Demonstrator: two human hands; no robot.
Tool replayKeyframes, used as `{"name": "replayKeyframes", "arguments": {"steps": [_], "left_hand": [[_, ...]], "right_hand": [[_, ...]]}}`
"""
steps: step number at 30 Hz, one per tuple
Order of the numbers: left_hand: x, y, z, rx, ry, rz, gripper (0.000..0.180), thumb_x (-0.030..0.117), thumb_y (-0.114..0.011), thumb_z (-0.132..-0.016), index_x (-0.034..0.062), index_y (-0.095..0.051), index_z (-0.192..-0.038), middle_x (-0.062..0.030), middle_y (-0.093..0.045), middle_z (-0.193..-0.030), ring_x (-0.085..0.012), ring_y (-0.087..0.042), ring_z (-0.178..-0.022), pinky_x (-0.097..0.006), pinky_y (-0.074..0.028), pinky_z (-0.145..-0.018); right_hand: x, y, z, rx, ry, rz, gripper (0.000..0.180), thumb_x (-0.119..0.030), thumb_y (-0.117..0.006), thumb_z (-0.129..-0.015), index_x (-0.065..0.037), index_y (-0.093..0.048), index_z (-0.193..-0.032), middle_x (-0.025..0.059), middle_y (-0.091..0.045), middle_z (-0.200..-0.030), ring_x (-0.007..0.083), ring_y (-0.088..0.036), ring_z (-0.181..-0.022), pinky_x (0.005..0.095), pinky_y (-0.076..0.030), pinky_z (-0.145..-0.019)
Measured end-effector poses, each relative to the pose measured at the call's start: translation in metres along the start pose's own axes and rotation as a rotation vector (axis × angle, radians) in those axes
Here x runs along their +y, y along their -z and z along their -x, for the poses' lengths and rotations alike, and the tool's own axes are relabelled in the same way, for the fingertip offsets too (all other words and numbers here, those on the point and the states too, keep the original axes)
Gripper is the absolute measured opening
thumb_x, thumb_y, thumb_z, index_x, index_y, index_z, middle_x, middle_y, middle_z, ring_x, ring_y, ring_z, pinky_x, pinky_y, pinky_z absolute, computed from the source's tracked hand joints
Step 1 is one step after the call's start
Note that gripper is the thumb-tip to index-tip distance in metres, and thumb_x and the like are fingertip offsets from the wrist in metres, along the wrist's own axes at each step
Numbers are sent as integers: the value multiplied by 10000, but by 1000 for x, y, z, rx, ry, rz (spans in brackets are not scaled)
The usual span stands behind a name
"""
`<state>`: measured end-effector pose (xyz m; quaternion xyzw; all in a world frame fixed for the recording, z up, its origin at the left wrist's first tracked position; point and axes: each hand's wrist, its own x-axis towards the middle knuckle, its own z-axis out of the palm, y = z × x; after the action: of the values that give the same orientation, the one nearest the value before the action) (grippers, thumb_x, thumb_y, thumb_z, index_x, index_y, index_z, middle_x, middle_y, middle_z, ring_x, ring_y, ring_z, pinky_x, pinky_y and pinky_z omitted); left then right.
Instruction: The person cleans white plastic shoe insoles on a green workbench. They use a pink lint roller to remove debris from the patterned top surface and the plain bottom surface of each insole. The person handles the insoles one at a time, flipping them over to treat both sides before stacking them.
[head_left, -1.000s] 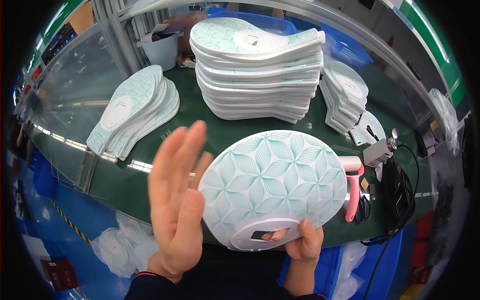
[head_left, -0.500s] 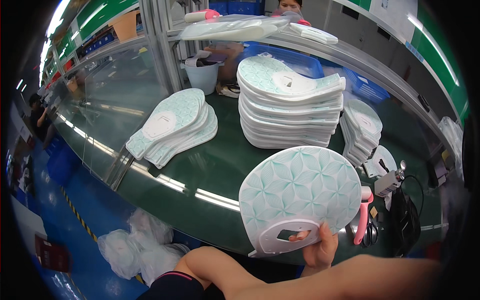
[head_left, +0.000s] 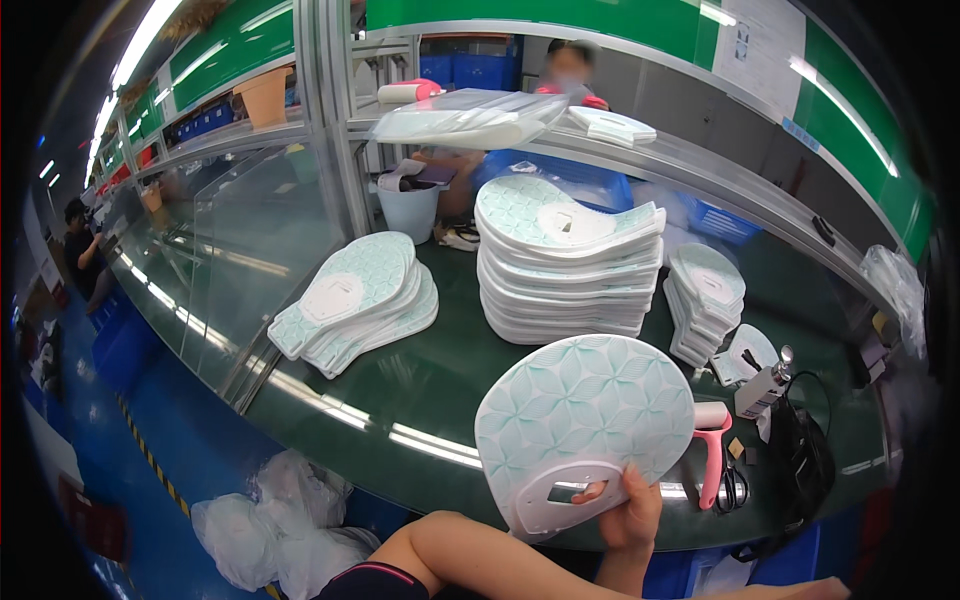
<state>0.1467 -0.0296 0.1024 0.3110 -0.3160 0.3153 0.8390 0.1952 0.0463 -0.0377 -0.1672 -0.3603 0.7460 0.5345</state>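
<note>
A rounded white panel (head_left: 585, 410) with a pale green petal pattern is held upright over the table's front edge. My right hand (head_left: 630, 507) is closed on its lower right edge, thumb in front, with fingers showing through the cut-out. My left forearm (head_left: 500, 560) crosses in front, below the panel, toward the lower right. The left hand is cut off by the lower edge, with its fingers hidden. Behind the panel stands a tall stack of similar panels (head_left: 570, 270). To its left lies a lower stack (head_left: 355, 290), to its right a stack of smaller pieces (head_left: 705, 290).
A pink-handled lint roller (head_left: 711, 450), scissors (head_left: 735, 488) and a metal-topped bottle (head_left: 760, 393) lie or stand at the right. A black bag (head_left: 800, 460) is beyond them. Plastic-wrapped pieces (head_left: 280, 525) rest low at the left. A metal-framed shelf (head_left: 690, 150) spans the back; another person (head_left: 570, 75) is behind it.
The view has tipped up, so the table and stacks appear lower. The panel stays in my right hand. My left forearm sits lower in the picture, with less of it showing at the right.
</note>
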Motion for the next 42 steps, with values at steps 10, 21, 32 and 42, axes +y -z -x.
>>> {"name": "replayKeyframes", "arguments": {"steps": [10, 21, 32, 42], "left_hand": [[19, 18, 44, 103, 596, -406, 503, 406, -244, -937, 12, -453, -1170, -103, -608, -908, -190, -573, -832, -283, -431, -788], [76, 23, 124, 1095, -480, -1691, 643, 24, -678, -703, -40, -330, -1240, -207, -358, -1274, -265, -380, -1188, -405, -337, -956], [64, 15, 127, 1071, -429, -1354, 454, -57, -599, -763, -60, -418, -1179, -164, -601, -1001, -199, -606, -881, -298, -485, -785], [58, 28, 141, 1084, -668, -1235, 282, 2, -562, -811, -84, -500, -1072, -152, -617, -940, -153, -585, -856, -276, -458, -772]], "right_hand": [[-7, -11, -5, -9, -30, -9, 391, -167, -474, -855, 53, -361, -1158, 196, -579, -708, 297, -599, -634, 452, -533, -596], [-19, -8, -3, -30, 197, -69, 308, -202, -440, -887, 14, -430, -1106, 145, -574, -699, 247, -578, -635, 399, -511, -585], [-23, 3, 19, -40, 256, -503, 604, -407, -418, -851, -85, -240, -1330, 135, -348, -1301, 335, -452, -1058, 465, -462, -728], [-32, -32, 5, 352, 311, -388, 637, -542, -273, -873, -126, -219, -1353, 96, -292, -1359, 337, -406, -1142, 437, -471, -784]]}}
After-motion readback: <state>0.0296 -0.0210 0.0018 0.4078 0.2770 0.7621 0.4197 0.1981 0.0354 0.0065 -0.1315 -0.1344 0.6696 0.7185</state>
